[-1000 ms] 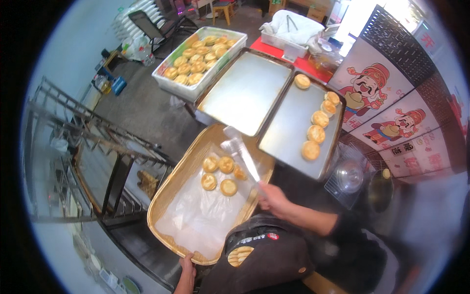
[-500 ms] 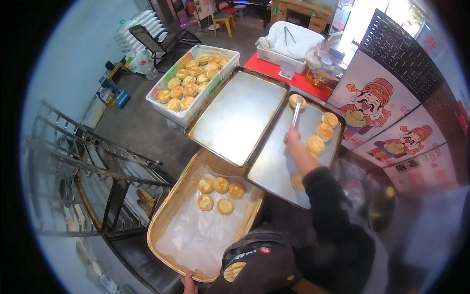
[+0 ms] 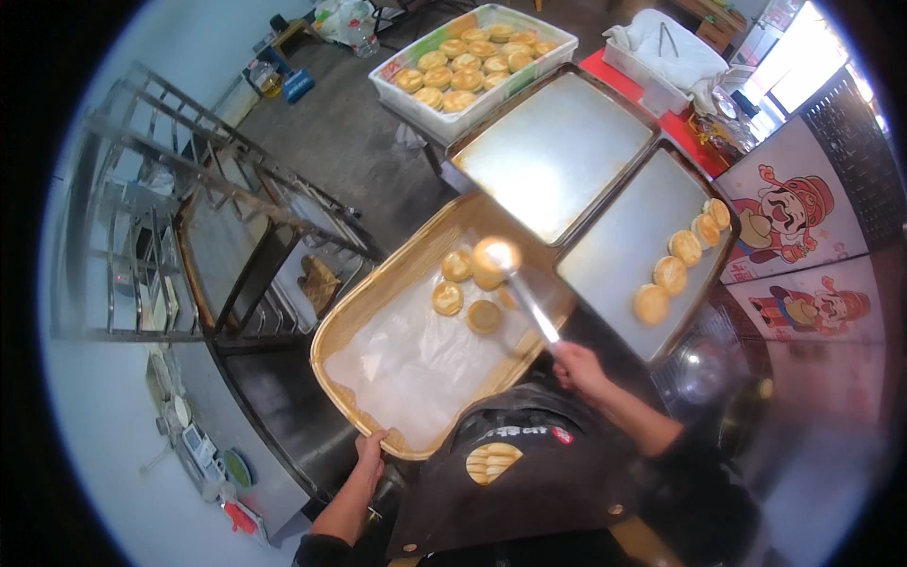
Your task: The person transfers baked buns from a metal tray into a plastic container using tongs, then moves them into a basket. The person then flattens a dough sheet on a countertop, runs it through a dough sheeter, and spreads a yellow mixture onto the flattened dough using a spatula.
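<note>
My right hand (image 3: 578, 369) is closed on the metal tongs (image 3: 536, 314). At their far end a round golden pastry (image 3: 496, 253) is held above the wicker basket (image 3: 329, 386), shiny under the light. The basket is lined with translucent paper (image 3: 402, 378), and several similar pastries (image 3: 448, 298) lie in its far part, some partly hidden by the tongs and the held pastry. My left hand (image 3: 370, 452) grips the basket's near rim. To the right, several pastries (image 3: 671, 276) line the right side of a dark-edged baking tray (image 3: 605, 255).
A second baking tray (image 3: 539, 161) adjoins the first. Beyond it stands a white crate (image 3: 416, 119) filled with pastries. A metal rack (image 3: 236, 203) is on the left. At right are a printed panel (image 3: 789, 222) and a white bin with a cloth (image 3: 652, 90).
My right hand has brought the tongs from the far end of the right tray back over the basket, now with a pastry. My left hand stays on the basket rim. The view has shifted.
</note>
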`<state>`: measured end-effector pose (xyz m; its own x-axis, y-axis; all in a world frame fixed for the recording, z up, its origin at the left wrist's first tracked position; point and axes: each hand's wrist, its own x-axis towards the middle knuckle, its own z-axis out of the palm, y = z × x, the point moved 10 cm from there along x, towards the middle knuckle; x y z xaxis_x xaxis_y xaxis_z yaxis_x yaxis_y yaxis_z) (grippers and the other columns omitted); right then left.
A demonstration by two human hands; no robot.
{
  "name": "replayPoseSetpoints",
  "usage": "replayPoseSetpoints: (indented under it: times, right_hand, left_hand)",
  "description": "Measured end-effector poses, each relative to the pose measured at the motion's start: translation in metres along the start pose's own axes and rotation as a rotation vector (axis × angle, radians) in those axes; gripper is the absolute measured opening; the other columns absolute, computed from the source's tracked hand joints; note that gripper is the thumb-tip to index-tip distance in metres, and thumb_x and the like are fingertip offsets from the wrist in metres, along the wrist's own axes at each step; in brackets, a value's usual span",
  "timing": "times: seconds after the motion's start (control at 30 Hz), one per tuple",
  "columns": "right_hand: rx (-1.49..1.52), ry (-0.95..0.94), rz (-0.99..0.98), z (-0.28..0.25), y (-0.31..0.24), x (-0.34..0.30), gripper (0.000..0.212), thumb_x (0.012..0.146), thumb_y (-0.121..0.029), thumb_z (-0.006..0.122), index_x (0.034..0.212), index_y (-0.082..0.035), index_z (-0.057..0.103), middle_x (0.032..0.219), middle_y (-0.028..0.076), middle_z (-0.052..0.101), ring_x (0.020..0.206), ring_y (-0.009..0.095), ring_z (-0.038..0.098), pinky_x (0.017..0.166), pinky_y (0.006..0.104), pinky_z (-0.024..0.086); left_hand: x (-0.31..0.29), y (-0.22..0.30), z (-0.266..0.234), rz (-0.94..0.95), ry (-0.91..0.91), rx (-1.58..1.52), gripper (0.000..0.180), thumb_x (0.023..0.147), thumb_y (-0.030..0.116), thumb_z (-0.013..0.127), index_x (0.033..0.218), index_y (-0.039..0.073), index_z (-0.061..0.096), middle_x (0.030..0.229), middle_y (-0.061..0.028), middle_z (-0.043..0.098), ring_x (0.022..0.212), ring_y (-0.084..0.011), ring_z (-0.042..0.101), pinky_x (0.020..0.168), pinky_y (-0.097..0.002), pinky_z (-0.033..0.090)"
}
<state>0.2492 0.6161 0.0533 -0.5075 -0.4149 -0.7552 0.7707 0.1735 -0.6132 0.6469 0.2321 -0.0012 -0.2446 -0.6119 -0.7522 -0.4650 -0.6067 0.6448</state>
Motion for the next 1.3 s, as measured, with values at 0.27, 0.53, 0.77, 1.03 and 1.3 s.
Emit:
replayPoseSetpoints:
  times: [0.27,0.53,0.77,1.03,1.3]
  right_hand:
    - [0.130,-0.151,0.472,0.157,0.094,0.109,0.037,0.108,-0.046,0.051,0.104,-0.010,0.057,0.068,-0.004,0.041,0.051,0.009,0.033,0.045,0.0253,0.026]
    - [0.109,-0.343,0.660,0.144,0.096,0.075,0.043,0.107,-0.052,0.050,0.102,-0.010,0.055,0.066,-0.005,0.041,0.050,0.006,0.033,0.041,0.0224,0.026]
    - [0.108,-0.152,0.138,0.012,-0.011,-0.047,0.042,0.109,-0.050,0.048,0.117,-0.010,0.058,0.067,-0.005,0.042,0.052,0.006,0.033,0.047,0.0238,0.027]
    - [0.537,0.416,-0.013,-0.057,0.045,-0.133,0.043,0.108,-0.051,0.049,0.121,-0.010,0.053,0.072,-0.002,0.046,0.054,0.007,0.037,0.049,0.0236,0.029]
    - [0.780,0.430,-0.261,-0.084,0.000,-0.006,0.040,0.107,-0.050,0.054,0.117,-0.011,0.051,0.073,0.000,0.045,0.052,0.008,0.035,0.047,0.0248,0.030]
  left_hand:
    - [0.014,0.015,0.029,-0.051,-0.041,0.118,0.034,0.080,0.007,0.070,0.110,-0.007,0.063,0.097,-0.0127,0.067,0.082,-0.0249,0.069,0.069,-0.0350,0.058]
    - [0.026,0.021,0.041,-0.042,-0.111,0.036,0.044,0.082,0.005,0.067,0.124,-0.006,0.058,0.107,-0.0138,0.065,0.091,-0.0268,0.069,0.073,-0.0354,0.058]
    - [0.060,0.038,0.005,-0.105,-0.009,0.110,0.051,0.083,0.006,0.064,0.132,-0.004,0.051,0.114,-0.0137,0.062,0.096,-0.0295,0.069,0.075,-0.0427,0.062]
    - [0.057,0.067,0.012,0.003,0.010,0.039,0.034,0.081,0.009,0.065,0.112,-0.004,0.058,0.099,-0.0123,0.063,0.081,-0.0265,0.069,0.062,-0.0406,0.060]
    - [0.021,0.090,0.037,0.114,0.021,0.209,0.019,0.081,0.017,0.067,0.089,0.000,0.063,0.069,-0.0063,0.060,0.047,-0.0194,0.058,0.038,-0.0336,0.043]
